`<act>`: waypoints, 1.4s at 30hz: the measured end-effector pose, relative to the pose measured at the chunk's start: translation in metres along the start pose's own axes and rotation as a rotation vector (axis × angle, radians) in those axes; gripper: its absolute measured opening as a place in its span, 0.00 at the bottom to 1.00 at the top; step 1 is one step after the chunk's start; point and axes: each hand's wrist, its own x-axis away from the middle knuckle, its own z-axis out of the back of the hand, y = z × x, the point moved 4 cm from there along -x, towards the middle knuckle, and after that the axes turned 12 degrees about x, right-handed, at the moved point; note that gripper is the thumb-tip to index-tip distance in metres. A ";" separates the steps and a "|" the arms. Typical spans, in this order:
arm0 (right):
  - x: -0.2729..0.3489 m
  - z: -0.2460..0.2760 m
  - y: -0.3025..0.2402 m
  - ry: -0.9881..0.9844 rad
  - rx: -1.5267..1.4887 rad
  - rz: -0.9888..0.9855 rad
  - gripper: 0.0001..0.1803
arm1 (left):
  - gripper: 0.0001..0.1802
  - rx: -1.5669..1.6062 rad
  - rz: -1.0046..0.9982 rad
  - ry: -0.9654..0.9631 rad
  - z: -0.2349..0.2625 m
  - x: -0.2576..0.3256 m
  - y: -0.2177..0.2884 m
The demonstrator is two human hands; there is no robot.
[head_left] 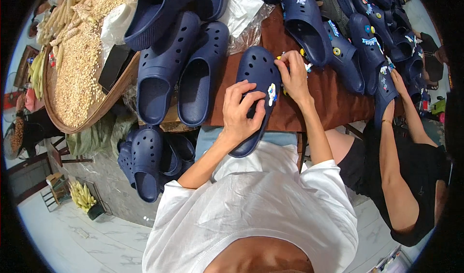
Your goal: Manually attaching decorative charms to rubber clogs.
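A navy clog (256,60) with round vent holes lies in front of me, toe pointing away. My left hand (240,109) is closed on it, fingers curled over its upper and opening. A white and blue cartoon charm (272,93) sits on the clog's right side. Just right of the toe, my right hand (293,77) is pinched, and a small bit of yellow shows at its fingertips. More small charms (308,67) lie partly hidden behind that hand on the brown cloth (227,77).
Plain navy clogs (166,60) stand at left, others (146,157) below them. Decorated clogs (338,50) crowd the right side. A woven tray (72,125) of pale kernels fills the far left. At right, a co-worker's hands (392,96) hold a decorated clog.
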 end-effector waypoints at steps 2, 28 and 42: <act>0.013 0.006 0.003 -0.007 0.055 -0.009 0.08 | 0.10 -0.008 0.007 0.007 0.001 0.001 -0.001; 0.078 0.021 -0.073 -0.026 0.278 -0.163 0.13 | 0.12 -0.007 -0.020 -0.030 -0.003 0.006 0.001; 0.090 0.022 -0.054 0.184 0.021 -0.193 0.12 | 0.10 0.033 0.014 0.078 0.005 -0.005 -0.010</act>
